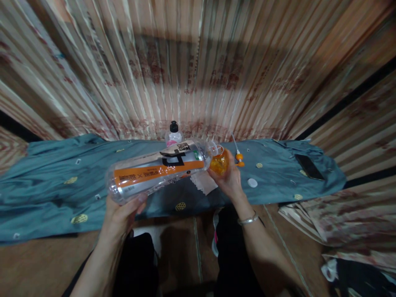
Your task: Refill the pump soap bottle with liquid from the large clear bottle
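Observation:
My left hand is wrapped round the lower end of a large clear plastic bottle with a silver and orange label. The bottle lies tilted, its neck pointing right and slightly up. At its mouth, my right hand grips a small container of orange-yellow liquid. The bottle's mouth meets the container's top; whether liquid is flowing cannot be made out. Just right of my right hand, an orange pump top with a thin tube lies on the cloth. A white tissue is beneath the bottle's neck.
A blue-green patterned cloth covers the long table. Behind the large bottle stands a clear bottle with a black cap. A white round lid and a dark phone lie to the right. A pleated curtain hangs behind.

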Demonstrator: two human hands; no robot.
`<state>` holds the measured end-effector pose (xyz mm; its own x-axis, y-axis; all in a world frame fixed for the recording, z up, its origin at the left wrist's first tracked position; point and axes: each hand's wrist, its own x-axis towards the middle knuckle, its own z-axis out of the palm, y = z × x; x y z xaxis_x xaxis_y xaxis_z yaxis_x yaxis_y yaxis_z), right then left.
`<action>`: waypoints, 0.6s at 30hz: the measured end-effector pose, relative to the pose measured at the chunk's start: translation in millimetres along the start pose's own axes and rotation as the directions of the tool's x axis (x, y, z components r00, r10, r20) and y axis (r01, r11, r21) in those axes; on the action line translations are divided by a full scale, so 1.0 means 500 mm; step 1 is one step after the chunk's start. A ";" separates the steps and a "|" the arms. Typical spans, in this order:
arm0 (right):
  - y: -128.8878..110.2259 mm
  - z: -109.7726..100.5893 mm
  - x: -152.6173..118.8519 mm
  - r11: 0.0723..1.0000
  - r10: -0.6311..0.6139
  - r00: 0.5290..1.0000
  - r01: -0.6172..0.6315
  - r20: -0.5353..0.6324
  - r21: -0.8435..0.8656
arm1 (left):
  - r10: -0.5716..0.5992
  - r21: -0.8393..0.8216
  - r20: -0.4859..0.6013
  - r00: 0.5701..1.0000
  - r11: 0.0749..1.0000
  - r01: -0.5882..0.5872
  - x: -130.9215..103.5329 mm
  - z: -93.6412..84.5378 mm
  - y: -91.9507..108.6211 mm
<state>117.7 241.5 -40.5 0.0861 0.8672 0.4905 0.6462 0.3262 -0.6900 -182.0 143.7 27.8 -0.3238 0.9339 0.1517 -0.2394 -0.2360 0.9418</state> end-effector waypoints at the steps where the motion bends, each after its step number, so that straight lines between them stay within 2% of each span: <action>1: 0.000 0.000 0.000 1.000 -0.003 1.000 0.003 0.002 -0.004 | 0.010 0.006 -0.002 1.000 1.000 -0.010 0.000 -0.002 0.000; 7: -0.005 0.003 0.000 1.000 -0.021 1.000 0.021 -0.010 -0.015 | -0.013 0.024 0.026 1.000 1.000 0.012 -0.002 -0.024 -0.009; 14: -0.009 0.001 0.001 1.000 -0.013 1.000 0.014 0.013 -0.024 | 0.025 0.007 -0.017 1.000 1.000 -0.025 -0.003 -0.008 0.003; 18: -0.008 0.001 0.002 1.000 -0.021 1.000 0.021 0.014 -0.020 | 0.023 0.025 0.004 1.000 0.999 -0.023 -0.002 -0.018 -0.003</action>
<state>114.8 241.2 -37.8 0.0622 0.8652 0.4976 0.6630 0.3368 -0.6685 -189.7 140.7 23.3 -0.3254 0.9294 0.1742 -0.2095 -0.2505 0.9452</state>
